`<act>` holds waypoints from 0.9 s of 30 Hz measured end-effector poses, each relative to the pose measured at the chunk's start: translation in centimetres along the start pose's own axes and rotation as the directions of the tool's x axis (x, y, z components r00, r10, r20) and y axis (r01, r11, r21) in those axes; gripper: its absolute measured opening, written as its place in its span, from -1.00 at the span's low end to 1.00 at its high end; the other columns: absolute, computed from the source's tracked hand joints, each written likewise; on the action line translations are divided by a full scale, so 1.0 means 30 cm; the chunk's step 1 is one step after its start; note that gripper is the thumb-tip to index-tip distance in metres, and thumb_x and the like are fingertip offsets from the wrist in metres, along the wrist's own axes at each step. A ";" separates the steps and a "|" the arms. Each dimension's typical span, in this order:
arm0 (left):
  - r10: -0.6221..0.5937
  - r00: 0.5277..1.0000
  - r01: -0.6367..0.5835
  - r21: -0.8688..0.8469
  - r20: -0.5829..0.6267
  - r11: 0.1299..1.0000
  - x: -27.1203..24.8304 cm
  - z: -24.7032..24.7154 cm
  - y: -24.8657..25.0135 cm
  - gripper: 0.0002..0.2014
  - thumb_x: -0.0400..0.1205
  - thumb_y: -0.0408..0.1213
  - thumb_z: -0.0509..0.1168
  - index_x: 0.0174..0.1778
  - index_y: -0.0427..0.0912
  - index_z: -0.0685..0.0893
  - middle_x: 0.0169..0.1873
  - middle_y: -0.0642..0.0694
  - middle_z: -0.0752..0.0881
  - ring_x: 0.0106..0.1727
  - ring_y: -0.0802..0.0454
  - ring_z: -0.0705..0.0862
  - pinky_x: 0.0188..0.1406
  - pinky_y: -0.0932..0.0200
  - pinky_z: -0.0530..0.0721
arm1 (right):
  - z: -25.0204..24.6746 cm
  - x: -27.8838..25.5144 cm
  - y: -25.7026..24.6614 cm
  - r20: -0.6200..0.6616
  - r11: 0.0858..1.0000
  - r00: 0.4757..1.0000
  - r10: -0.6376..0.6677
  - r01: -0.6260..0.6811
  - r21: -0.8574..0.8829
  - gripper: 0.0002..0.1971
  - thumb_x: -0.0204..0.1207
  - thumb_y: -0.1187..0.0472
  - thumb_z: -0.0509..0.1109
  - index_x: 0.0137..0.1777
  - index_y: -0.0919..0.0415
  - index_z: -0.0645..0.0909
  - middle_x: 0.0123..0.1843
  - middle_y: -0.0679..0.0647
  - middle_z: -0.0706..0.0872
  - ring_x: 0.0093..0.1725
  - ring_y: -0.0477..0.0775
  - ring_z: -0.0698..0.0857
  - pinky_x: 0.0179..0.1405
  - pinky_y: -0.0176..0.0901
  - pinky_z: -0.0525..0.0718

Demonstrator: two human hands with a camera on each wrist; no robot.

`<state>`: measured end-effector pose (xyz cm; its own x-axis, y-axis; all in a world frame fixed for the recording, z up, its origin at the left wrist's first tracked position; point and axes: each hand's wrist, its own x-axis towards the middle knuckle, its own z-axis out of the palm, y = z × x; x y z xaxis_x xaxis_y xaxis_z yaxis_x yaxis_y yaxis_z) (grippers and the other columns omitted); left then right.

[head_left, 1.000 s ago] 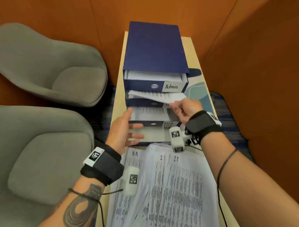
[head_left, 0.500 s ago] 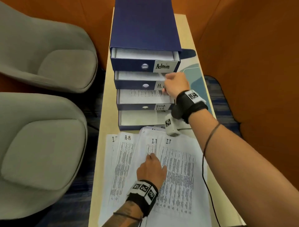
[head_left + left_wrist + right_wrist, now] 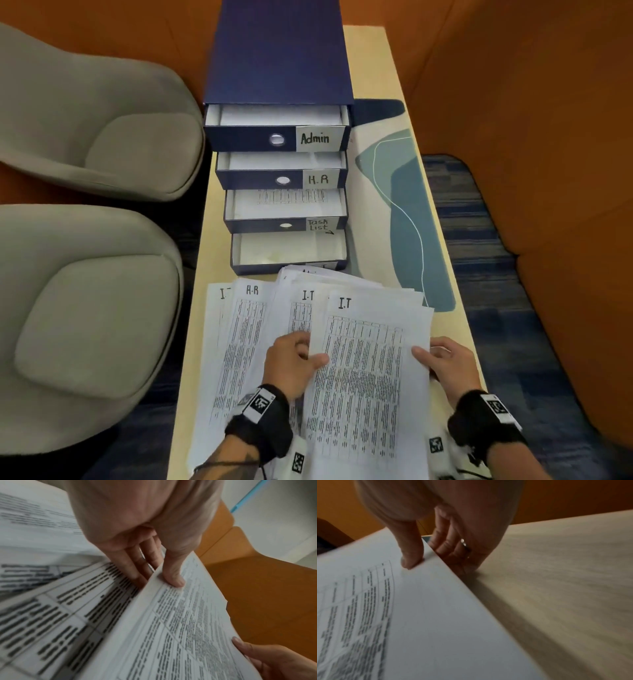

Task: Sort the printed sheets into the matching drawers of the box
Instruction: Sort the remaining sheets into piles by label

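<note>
A dark blue drawer box (image 3: 279, 61) stands at the far end of the table, its drawers pulled out stepwise: Admin (image 3: 320, 138), H.R (image 3: 318, 179), Task List (image 3: 318, 224) and a bottom drawer (image 3: 287, 251) whose label is hidden by paper. Printed sheets (image 3: 239, 342) marked I.T and H.R lie fanned near me. Both hands hold the top I.T sheet (image 3: 366, 370). My left hand (image 3: 294, 359) pinches its left edge, thumb on top (image 3: 173, 577). My right hand (image 3: 445, 359) pinches the right edge, thumb above (image 3: 410, 559), fingers below.
The narrow pale wooden table (image 3: 442, 240) carries a teal and white mat (image 3: 394, 205) to the right of the box. Two grey armchairs (image 3: 85, 113) stand close on the left. Orange walls (image 3: 531, 102) close in on the right and behind.
My right hand left the H.R drawer after putting a sheet in and came back to the pile. My left hand moved from the box to the sheets. Both now grip the top I.T sheet.
</note>
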<state>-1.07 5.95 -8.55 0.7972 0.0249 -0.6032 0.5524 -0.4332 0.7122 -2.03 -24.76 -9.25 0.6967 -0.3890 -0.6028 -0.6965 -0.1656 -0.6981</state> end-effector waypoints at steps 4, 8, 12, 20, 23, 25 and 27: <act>-0.017 1.000 0.016 -0.152 -0.011 0.988 -0.014 0.004 -0.007 -0.66 0.32 -0.02 0.74 -0.11 -0.12 0.90 -0.22 0.07 0.90 -0.18 0.13 0.87 -0.03 0.14 0.83 | -0.023 0.027 0.037 0.023 0.998 1.000 -0.015 0.013 0.061 -0.91 0.42 0.43 0.67 -0.20 0.43 0.80 -0.23 0.26 0.88 -0.31 0.15 0.82 -0.19 -0.12 0.71; -0.050 0.994 0.041 -0.104 -0.093 0.994 -0.006 -0.007 -0.016 -0.81 0.63 -0.09 0.55 0.01 -0.13 0.90 -0.24 0.22 0.86 -0.21 0.31 0.79 0.01 0.20 0.78 | -0.079 0.081 0.070 0.095 0.999 0.995 0.003 -0.007 0.041 -0.95 0.51 0.50 0.57 -0.15 0.39 0.82 -0.21 0.25 0.89 -0.21 0.22 0.83 -0.04 -0.02 0.77; -0.053 0.995 0.046 -0.075 -0.090 0.996 -0.012 0.014 -0.007 -0.72 0.48 -0.06 0.67 0.04 -0.07 0.91 0.00 0.06 0.90 0.05 0.10 0.85 0.15 0.15 0.80 | -0.116 0.099 0.070 0.158 0.999 0.987 -0.024 0.020 0.026 -0.83 0.48 0.60 0.53 -0.04 0.37 0.80 -0.17 0.15 0.90 -0.13 0.16 0.82 -0.01 0.00 0.81; 0.007 1.000 -0.004 -0.252 0.008 0.968 -0.062 0.121 0.078 -0.82 0.44 -0.31 0.68 -0.07 -0.15 0.91 -0.14 -0.01 0.92 -0.07 0.03 0.90 -0.07 0.20 0.84 | -0.088 0.106 0.012 0.175 0.983 0.983 -0.054 0.022 0.183 -0.53 0.37 0.52 0.66 0.22 0.20 0.65 0.00 0.16 0.90 -0.04 0.16 0.90 -0.01 0.10 0.84; -0.004 1.000 0.008 -0.200 0.023 0.980 -0.069 0.117 0.076 -0.81 0.65 -0.13 0.51 -0.08 -0.19 0.91 -0.13 -0.01 0.92 -0.05 0.00 0.89 0.03 0.08 0.85 | -0.096 0.107 0.022 0.170 0.987 0.985 -0.040 0.013 0.158 -0.73 0.46 0.48 0.61 0.10 0.20 0.80 -0.03 0.12 0.92 -0.05 0.17 0.90 0.11 0.15 0.83; 0.010 1.000 -0.009 -0.186 0.006 0.982 -0.069 0.112 0.062 -0.88 0.66 -0.21 0.52 -0.06 -0.17 0.92 -0.13 0.03 0.92 -0.07 0.06 0.90 0.04 0.06 0.85 | -0.107 0.106 0.028 0.183 0.984 0.983 -0.026 -0.006 0.176 -0.78 0.50 0.49 0.57 0.05 0.22 0.81 -0.02 0.19 0.91 -0.06 0.22 0.90 0.13 0.19 0.82; 0.004 1.000 -0.010 -0.227 -0.029 0.974 -0.069 0.115 0.045 -0.88 0.54 -0.25 0.62 -0.05 -0.18 0.92 -0.16 0.04 0.91 -0.09 0.07 0.90 0.00 0.11 0.86 | -0.121 0.104 0.032 0.216 0.977 0.976 -0.021 -0.026 0.213 -0.79 0.53 0.52 0.52 0.10 0.32 0.79 0.02 0.28 0.89 0.00 0.33 0.88 0.19 0.28 0.79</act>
<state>-2.81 2.20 -7.59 0.8060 0.0490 -0.5899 0.5850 -0.2181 0.7812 -1.14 -29.42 -10.40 0.7321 -0.1803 -0.6569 -0.6617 0.0410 -0.7487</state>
